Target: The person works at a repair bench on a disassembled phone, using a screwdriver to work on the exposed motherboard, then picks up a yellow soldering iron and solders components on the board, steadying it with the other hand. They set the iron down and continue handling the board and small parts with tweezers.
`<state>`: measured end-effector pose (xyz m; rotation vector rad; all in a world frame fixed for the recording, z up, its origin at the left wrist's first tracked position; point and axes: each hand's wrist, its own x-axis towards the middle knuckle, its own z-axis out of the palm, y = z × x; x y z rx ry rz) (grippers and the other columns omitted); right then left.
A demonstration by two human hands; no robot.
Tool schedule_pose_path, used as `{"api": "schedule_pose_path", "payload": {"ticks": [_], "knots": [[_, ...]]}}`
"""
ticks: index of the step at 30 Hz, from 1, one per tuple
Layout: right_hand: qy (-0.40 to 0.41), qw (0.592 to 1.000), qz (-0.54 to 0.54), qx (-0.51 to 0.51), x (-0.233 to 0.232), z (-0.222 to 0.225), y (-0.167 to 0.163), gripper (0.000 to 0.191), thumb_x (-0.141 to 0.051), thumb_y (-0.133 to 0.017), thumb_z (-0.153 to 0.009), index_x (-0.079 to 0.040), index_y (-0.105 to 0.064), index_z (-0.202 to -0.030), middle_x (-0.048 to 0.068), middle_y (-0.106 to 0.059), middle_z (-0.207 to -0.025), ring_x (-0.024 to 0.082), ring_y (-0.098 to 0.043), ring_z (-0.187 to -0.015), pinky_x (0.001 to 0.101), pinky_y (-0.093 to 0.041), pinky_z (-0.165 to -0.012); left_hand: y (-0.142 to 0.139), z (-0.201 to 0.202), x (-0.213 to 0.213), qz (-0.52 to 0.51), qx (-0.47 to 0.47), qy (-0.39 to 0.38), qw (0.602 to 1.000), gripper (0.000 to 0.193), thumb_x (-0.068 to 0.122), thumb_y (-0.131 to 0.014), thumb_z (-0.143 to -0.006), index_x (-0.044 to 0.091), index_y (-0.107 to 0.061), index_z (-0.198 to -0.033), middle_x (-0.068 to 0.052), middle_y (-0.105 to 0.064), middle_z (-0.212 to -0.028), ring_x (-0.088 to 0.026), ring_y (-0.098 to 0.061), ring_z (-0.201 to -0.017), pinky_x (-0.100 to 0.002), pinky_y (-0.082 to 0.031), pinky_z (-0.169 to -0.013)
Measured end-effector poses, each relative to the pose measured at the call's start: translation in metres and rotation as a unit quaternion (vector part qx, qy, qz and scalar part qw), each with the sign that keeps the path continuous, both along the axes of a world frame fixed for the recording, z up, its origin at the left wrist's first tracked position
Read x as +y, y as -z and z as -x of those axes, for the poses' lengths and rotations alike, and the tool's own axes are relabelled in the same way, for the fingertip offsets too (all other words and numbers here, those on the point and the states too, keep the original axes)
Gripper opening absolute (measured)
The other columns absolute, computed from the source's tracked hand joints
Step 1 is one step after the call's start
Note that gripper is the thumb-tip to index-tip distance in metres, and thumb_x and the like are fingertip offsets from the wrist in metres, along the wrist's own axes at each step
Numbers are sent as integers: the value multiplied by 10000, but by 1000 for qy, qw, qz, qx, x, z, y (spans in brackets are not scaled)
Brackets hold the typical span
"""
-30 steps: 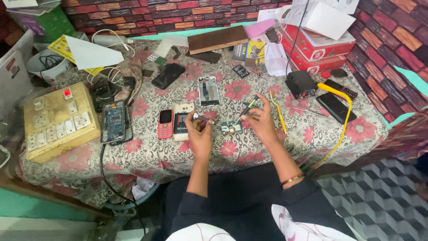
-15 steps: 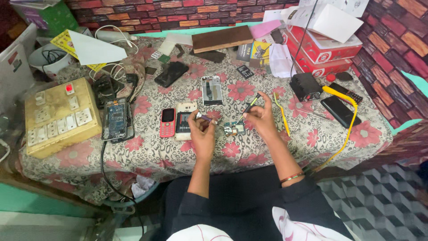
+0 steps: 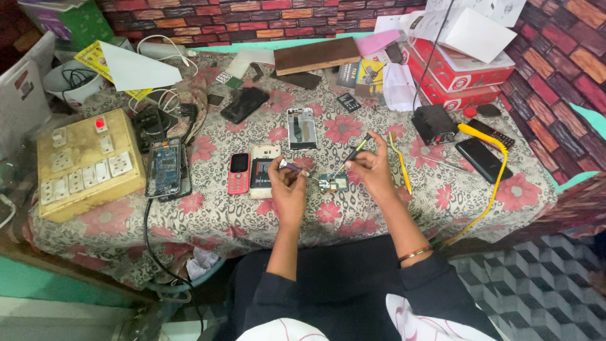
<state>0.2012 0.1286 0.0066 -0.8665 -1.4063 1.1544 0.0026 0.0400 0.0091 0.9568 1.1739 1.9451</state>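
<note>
Little has moved since the earlier frames: both hands have stayed over the small circuit board point(image 3: 332, 184), and only the view has shifted slightly.

That board lies flat on the flowered cloth point(image 3: 265, 215), near the front edge of the table, and serves as the landmark for the rest. Just left of the board, the left hand point(image 3: 289, 186) has its fingers closed around a thin tool, a pair of tweezers point(image 3: 297, 168) as far as can be told, whose tip points toward the board. Just right of the board, the right hand point(image 3: 372, 169) pinches a dark screwdriver point(image 3: 351, 154) between thumb and fingers, its tip angled down at the board. Whether either tip actually touches the board cannot be told.

Left of the board, past the left hand, a white phone with its back off point(image 3: 263, 169) lies beside a red keypad phone point(image 3: 238, 172). Further left is an opened phone point(image 3: 165, 168) showing its blue insides, and beyond that a yellow switchboard point(image 3: 82, 163) with sockets. Behind the board lies a bare phone frame point(image 3: 301, 128), and further back to the left a black phone point(image 3: 245, 104). Right of the board, past the right hand, a yellow cable point(image 3: 495, 165) curves over the table edge, with a dark phone point(image 3: 483, 159) inside its bend. Behind and to the right stand a small black box point(image 3: 433, 124) and red cartons point(image 3: 467, 76) by the brick wall.
</note>
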Motion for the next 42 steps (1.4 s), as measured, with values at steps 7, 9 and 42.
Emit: {"api": "schedule_pose_path", "payload": {"ticks": [7,9,42], "knots": [[43,995,-59,-69,-15,16,-2,883,55,-789,-848,-148,-276,-1537,77,-694,-981,149,-718,-955,267,-536,-807,-1,1,1,2,0,-1,1000,618,-46,-656,-923,72,-365,-1455,-70,-624,-1074,-135,-648,-993,-296,-570,-899],[24,996,-63,-52,-17,18,-4,872,43,-779,-853,-146,-273,-1538,74,-690,-981,142,-720,-949,255,-552,-812,-1,1,2,8,9,-8,1000,625,-45,-667,-920,74,-372,-1458,-70,-617,-1069,-132,-634,-980,-296,-573,-894],[35,996,-61,-54,-19,18,-10,830,42,-760,-871,-115,-266,-1519,79,-684,-950,134,-710,-889,242,-545,-740,8,2,5,11,13,-11,1000,625,-39,-688,-911,77,-391,-1449,-53,-590,-1028,-113,-595,-935,-275,-561,-854]]}}
